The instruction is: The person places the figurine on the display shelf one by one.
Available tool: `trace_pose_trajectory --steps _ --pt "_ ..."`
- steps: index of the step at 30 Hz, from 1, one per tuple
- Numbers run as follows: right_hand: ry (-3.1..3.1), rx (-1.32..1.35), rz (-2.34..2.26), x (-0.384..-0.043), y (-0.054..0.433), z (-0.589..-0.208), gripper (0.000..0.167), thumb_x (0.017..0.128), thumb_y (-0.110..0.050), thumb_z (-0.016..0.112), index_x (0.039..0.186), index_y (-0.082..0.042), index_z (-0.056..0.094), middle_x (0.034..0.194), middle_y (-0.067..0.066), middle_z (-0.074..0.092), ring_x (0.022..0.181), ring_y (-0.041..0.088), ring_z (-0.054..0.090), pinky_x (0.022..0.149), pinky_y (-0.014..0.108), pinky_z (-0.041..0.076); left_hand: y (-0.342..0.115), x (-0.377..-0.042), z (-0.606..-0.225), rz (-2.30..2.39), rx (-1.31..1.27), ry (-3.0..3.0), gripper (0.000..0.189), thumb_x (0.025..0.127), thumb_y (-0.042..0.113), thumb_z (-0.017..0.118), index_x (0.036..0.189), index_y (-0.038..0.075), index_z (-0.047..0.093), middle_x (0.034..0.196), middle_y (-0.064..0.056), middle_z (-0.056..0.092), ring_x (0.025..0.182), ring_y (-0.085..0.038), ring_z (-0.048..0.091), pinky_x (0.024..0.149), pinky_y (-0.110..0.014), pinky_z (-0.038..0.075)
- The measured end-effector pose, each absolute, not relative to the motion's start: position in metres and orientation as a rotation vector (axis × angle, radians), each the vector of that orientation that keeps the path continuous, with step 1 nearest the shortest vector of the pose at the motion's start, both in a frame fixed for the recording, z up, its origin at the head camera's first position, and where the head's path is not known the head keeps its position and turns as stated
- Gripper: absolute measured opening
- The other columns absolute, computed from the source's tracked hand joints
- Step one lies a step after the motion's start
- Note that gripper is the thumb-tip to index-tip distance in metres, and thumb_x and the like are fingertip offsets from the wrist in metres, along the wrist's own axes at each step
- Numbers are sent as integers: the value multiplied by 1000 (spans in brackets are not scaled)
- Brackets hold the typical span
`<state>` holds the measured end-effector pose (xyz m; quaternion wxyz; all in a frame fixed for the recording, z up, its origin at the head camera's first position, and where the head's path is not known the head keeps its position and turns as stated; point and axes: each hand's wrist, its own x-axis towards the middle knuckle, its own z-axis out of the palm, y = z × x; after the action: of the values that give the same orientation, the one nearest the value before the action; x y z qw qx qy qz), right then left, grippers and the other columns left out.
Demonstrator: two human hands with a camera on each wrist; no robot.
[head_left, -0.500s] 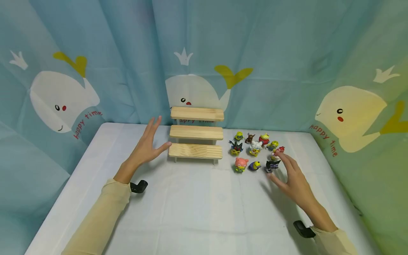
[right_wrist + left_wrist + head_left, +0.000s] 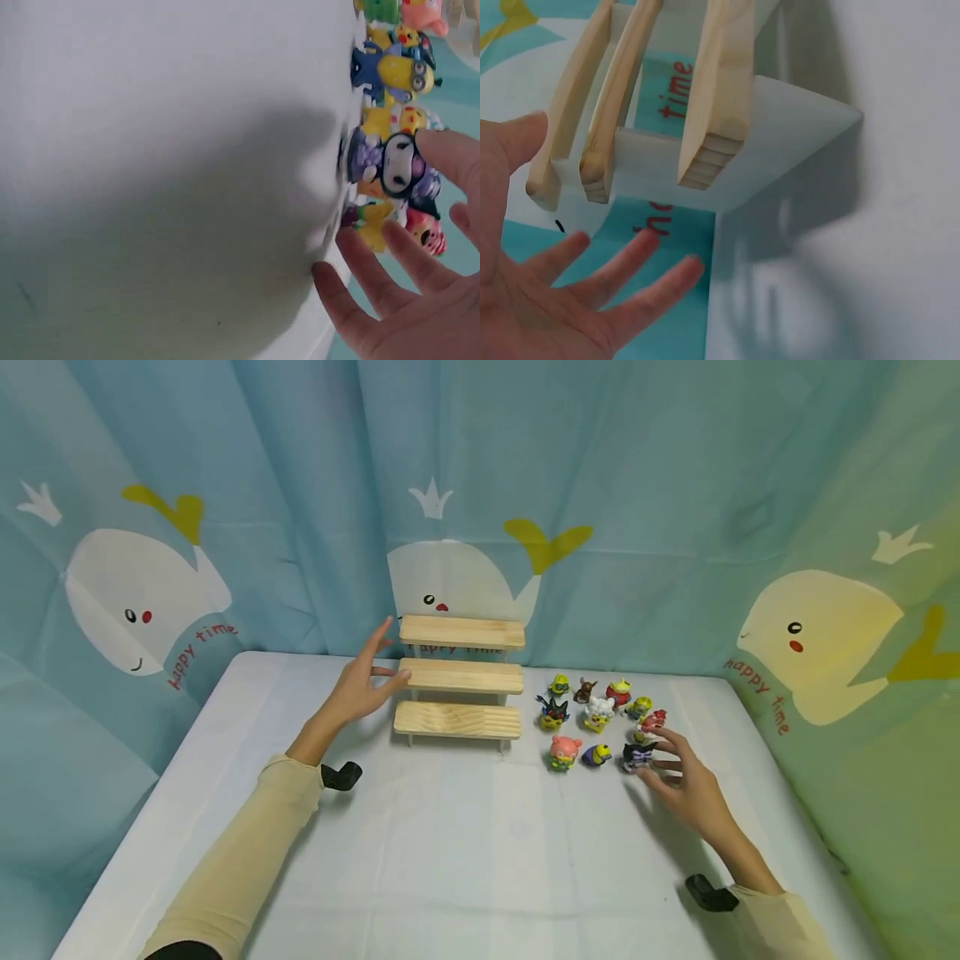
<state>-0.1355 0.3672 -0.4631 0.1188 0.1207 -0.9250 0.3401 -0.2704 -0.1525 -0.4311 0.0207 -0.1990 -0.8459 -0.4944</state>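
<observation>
My left hand (image 2: 358, 692) is beside the left end of a three-step wooden display shelf (image 2: 461, 675), its fingers spread. The left wrist view shows a bare palm next to the plank ends. My right hand (image 2: 696, 792) reaches to a small black and purple figurine (image 2: 386, 161) at the near right corner of a group of toy figurines. The thumb is by this figurine's head, and the other fingers are spread; whether they touch it I cannot tell. Close by are a purple and yellow figurine (image 2: 597, 755) and a red and white one (image 2: 651, 722).
More figurines stand right of the shelf, among them a pink one (image 2: 564, 752), a white-topped one (image 2: 598, 713) and a black-eared one (image 2: 553, 713). A white cloth (image 2: 465, 843) covers the table. Blue whale-print curtain (image 2: 660, 543) hangs behind and at both sides.
My left hand has moved up and right, nearer the shelf's end. My right hand has come closer around the black and purple figurine. The view has shifted slightly.
</observation>
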Motion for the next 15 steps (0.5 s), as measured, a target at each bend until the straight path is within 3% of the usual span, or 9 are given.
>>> trace_pose_trajectory --steps 3,7,12,15 --pt "-2755 313 1078 -140 370 -463 66 96 -6 73 154 -8 39 134 36 56 102 50 69 79 39 62 -154 -275 -430 -1620 -614 -2624 88 102 30 67 167 35 8 163 -20 32 117 -44 65 77 -50 62" --pt "-2779 310 1173 -145 374 -463 58 99 -6 70 150 -6 42 136 34 56 106 49 67 80 18 53 -155 -279 -430 -1760 -638 -2614 84 104 25 64 166 37 9 162 -21 30 117 -47 64 70 -50 63" --pt "-2753 355 1205 -146 375 -464 51 97 -1 71 143 0 48 132 32 59 105 46 68 80 13 52 -153 -280 -432 -1896 -714 -2573 80 106 17 60 166 34 10 165 -19 23 116 -53 62 71 -61 60" --pt "-2736 372 1209 -148 375 -466 48 95 1 72 139 1 51 130 30 62 102 33 71 81 13 53 -152 -279 -435 -1951 -749 -2559 79 106 13 59 166 33 11 165 -20 22 113 -54 63 73 -65 59"
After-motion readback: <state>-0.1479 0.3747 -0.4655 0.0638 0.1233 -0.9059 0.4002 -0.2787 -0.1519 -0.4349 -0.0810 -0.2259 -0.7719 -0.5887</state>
